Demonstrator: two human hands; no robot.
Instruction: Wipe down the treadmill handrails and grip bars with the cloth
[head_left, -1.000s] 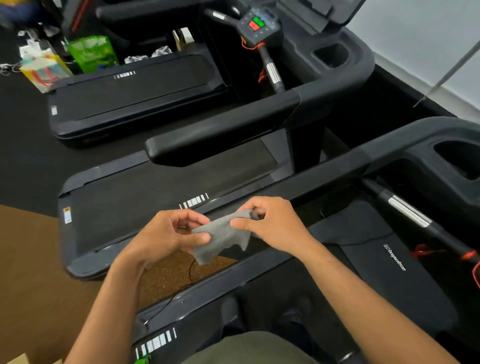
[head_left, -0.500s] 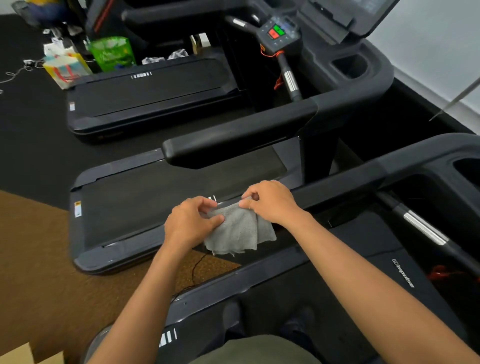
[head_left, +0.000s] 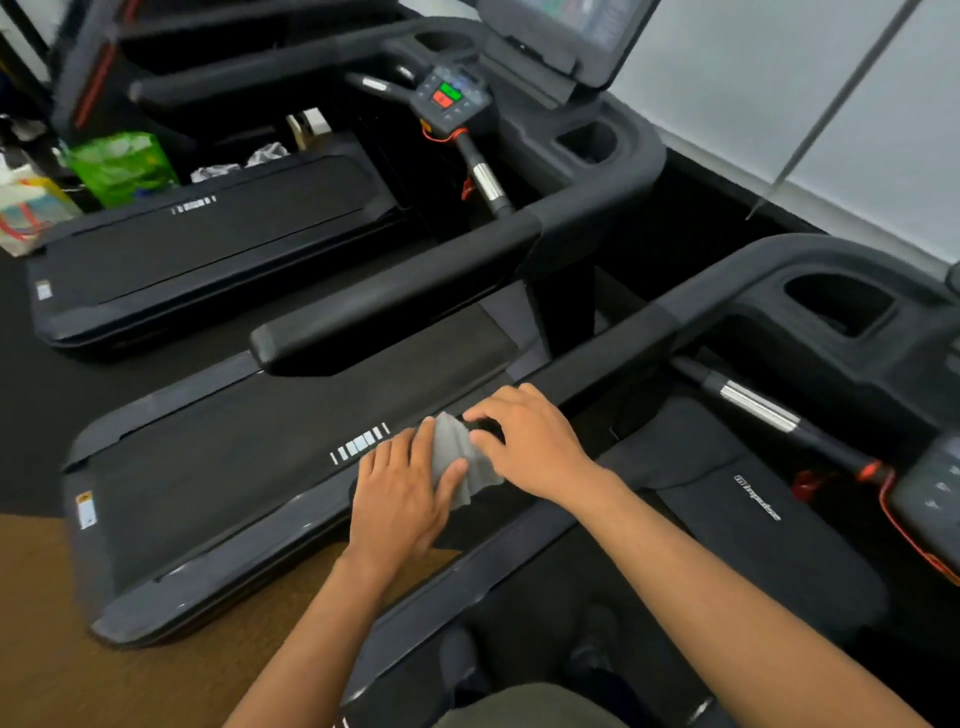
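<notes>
A small grey cloth (head_left: 460, 462) is bunched between both hands, just past the near end of my treadmill's left handrail (head_left: 613, 353), a black padded bar that runs up to the right toward the console. My left hand (head_left: 402, 491) lies over the cloth's left side with the thumb pressed on it. My right hand (head_left: 530, 441) pinches its upper right edge. A grip bar (head_left: 753, 408) with a shiny metal sleeve slants inside the console frame on the right. The neighbouring treadmill's handrail (head_left: 395, 296) crosses the middle of the view.
Two more treadmills lie to the left, their decks (head_left: 249, 467) dark and flat. A control pad (head_left: 449, 96) with red and green buttons sits at the top. Green bags (head_left: 122, 166) stand on the floor at far left. Brown flooring (head_left: 62, 649) fills the lower left.
Both hands moved forward and slightly right with the cloth. The cloth, spread open half a second ago, is now folded smaller between the hands. The view tilted upward.
</notes>
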